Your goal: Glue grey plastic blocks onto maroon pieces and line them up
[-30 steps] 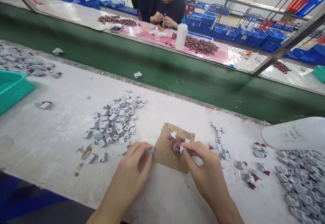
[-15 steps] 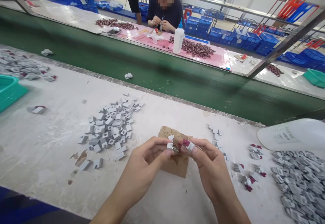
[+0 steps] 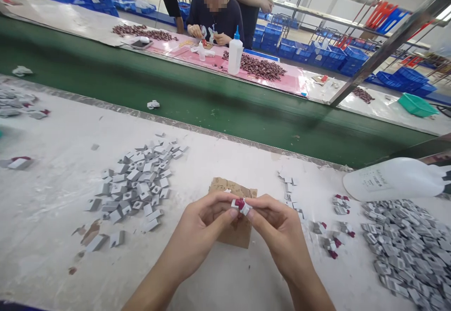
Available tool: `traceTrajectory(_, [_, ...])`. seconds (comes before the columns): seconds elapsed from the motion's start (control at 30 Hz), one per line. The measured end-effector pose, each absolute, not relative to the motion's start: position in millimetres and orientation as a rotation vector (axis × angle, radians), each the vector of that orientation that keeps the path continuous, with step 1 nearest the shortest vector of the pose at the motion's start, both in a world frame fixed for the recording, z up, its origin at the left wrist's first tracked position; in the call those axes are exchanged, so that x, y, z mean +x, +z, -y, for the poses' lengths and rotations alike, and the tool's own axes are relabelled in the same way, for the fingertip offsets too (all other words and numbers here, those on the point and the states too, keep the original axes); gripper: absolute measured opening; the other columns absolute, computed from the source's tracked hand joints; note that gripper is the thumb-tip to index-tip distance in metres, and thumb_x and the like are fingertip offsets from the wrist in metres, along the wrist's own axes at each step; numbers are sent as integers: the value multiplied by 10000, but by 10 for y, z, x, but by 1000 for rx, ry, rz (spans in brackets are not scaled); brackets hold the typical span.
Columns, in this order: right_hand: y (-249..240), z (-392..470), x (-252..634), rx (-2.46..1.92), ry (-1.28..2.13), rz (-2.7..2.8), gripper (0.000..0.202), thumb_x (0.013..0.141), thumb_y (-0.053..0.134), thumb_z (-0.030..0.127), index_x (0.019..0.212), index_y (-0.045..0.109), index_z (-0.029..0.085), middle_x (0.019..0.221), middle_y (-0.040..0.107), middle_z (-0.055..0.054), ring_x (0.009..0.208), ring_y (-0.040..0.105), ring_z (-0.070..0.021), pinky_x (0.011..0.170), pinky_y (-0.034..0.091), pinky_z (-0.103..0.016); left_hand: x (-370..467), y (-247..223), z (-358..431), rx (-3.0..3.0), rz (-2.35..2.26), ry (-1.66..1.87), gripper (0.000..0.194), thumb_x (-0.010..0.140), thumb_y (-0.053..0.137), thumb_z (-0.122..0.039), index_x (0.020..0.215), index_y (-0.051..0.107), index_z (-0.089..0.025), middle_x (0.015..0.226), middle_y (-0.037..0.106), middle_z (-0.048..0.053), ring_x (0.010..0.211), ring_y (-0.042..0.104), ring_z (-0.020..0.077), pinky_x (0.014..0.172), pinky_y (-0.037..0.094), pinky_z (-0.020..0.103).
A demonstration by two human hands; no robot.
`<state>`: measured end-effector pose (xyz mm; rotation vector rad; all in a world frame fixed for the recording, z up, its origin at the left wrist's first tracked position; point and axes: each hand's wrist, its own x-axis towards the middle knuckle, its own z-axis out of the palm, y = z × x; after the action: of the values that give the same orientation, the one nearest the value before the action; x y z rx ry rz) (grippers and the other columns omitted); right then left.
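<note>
My left hand (image 3: 207, 221) pinches a small pale grey block (image 3: 234, 204) between thumb and fingertips. My right hand (image 3: 273, 219) grips a small grey-and-dark-red piece (image 3: 244, 206). The two parts touch, or nearly so; the fingers hide exactly how they meet. Beneath the fingertips lies a brown cardboard piece (image 3: 234, 238) with a dark wet-looking stain on it. A heap of grey blocks (image 3: 141, 179), some with holes, spreads to the left of my hands. Several grey-and-dark-red pieces (image 3: 331, 243) lie to the right.
A white plastic bottle (image 3: 391, 179) lies on its side at the right, behind a large heap of grey parts (image 3: 412, 250). Beyond the bench runs a green belt (image 3: 211, 118). Across it, a person (image 3: 216, 19) works at a pink-covered table with a white bottle (image 3: 235, 55).
My hands have come together, bringing the dark red piece from apart on the right against the grey block. The camera view has shifted slightly to the right.
</note>
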<state>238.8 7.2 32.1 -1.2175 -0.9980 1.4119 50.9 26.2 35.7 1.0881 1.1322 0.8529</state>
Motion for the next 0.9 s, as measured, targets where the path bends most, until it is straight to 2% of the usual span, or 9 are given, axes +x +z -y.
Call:
traceTrajectory(0.2, [343, -64, 2426, -1195, 1448, 1044, 179, 953, 839, 431, 1053, 897, 294, 990, 830, -44, 971, 791, -261, 887, 658, -396, 493, 363, -285, 1167, -1097, 783, 195, 1005, 754, -424, 1163, 817, -329, 1129, 856, 35, 1059, 807, 268, 874, 648, 375])
traceTrajectory(0.3, [381, -99, 2513, -1217, 1478, 1002, 204, 939, 848, 461, 1029, 887, 282, 979, 845, -39, 945, 793, -248, 883, 656, -377, 561, 439, -346, 1210, -1056, 777, 158, 1009, 737, -395, 1131, 809, -325, 1081, 849, 23, 980, 804, 237, 867, 640, 359])
traceTrajectory(0.4, [433, -168, 2717, -1271, 1451, 1035, 278, 932, 841, 494, 1073, 875, 256, 1030, 861, -64, 997, 801, -271, 927, 645, -403, 691, 527, -539, 1313, -967, 682, 173, 1010, 705, -379, 1144, 790, -311, 934, 827, 3, 820, 778, 206, 744, 624, 326])
traceTrajectory(0.47, [465, -202, 2912, -1412, 1318, 1096, 323, 948, 808, 512, 1144, 855, 260, 1097, 853, -75, 1011, 790, -280, 911, 636, -413, 792, 552, -790, 1468, -1000, 651, 158, 986, 702, -344, 1105, 793, -291, 895, 814, -4, 784, 757, 198, 702, 603, 310])
traceTrajectory(0.6, [456, -134, 3240, -1847, 767, 1400, 217, 1012, 677, 437, 1090, 826, 301, 1023, 766, -60, 920, 708, -271, 792, 566, -399, 937, 459, -1559, 1644, -1397, 860, 110, 937, 681, -206, 1028, 739, -228, 1084, 810, 48, 1009, 736, 219, 902, 576, 334])
traceTrajectory(0.67, [386, -38, 3285, -1947, 605, 1600, 166, 1000, 658, 376, 1037, 805, 308, 984, 712, -61, 930, 680, -291, 760, 537, -396, 960, 369, -1959, 1609, -1571, 918, 90, 930, 676, -176, 1012, 693, -207, 1115, 795, 85, 1031, 719, 237, 952, 550, 366])
traceTrajectory(0.77, [221, 88, 3219, -2023, 501, 1703, 90, 984, 685, 368, 1021, 726, 296, 1024, 694, -71, 979, 684, -322, 695, 522, -375, 959, 234, -2403, 1574, -1776, 915, 50, 953, 687, -199, 997, 663, -205, 1108, 787, 96, 1023, 709, 253, 1019, 507, 426])
traceTrajectory(0.9, [27, 120, 3100, -2061, 406, 1725, 111, 989, 698, 374, 1019, 641, 284, 1040, 684, -78, 998, 690, -336, 635, 504, -348, 945, 115, -2662, 1563, -1995, 816, 132, 1001, 708, -297, 1076, 697, -189, 1177, 758, 75, 1197, 668, 290, 1148, 427, 539])
